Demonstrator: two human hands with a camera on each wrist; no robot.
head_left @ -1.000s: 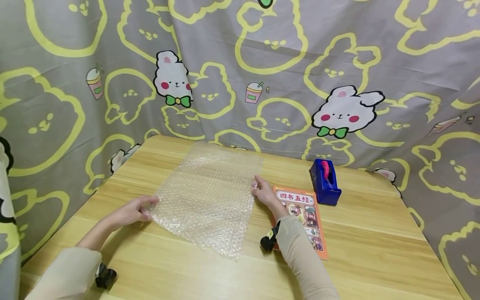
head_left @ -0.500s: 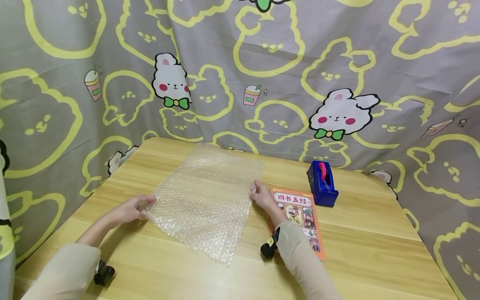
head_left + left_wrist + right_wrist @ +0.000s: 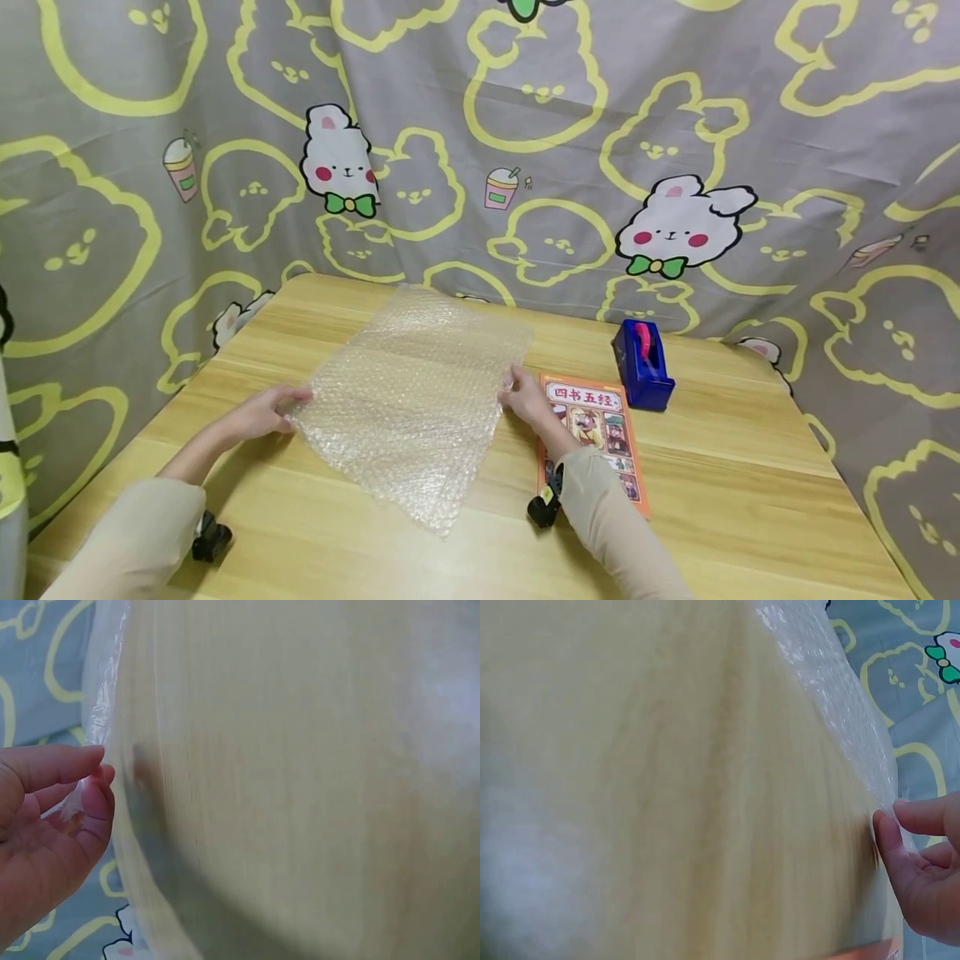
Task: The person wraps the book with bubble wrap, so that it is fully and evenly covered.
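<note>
A clear sheet of bubble wrap (image 3: 412, 392) is spread over the wooden table, turned at a slant with one corner toward the front. At its left edge my left hand (image 3: 262, 412) pinches the sheet between thumb and fingers; the left wrist view shows the film bunched between the fingertips of that hand (image 3: 56, 810). My right hand (image 3: 527, 398) pinches the opposite edge, and in the right wrist view the thumb and finger of this hand (image 3: 926, 859) meet at the film's border. An orange illustrated book (image 3: 592, 417) lies partly under my right forearm.
Behind the book stands a blue tape dispenser (image 3: 643, 367) with a pink core. A grey patterned curtain (image 3: 450, 150) hangs along the table's back and sides. The wooden tabletop (image 3: 750, 467) extends to the right of the book.
The bubble wrap has turned slightly, its front corner shifting left and toward me. Both hands keep their pinch on its edges. The book and dispenser stay in place.
</note>
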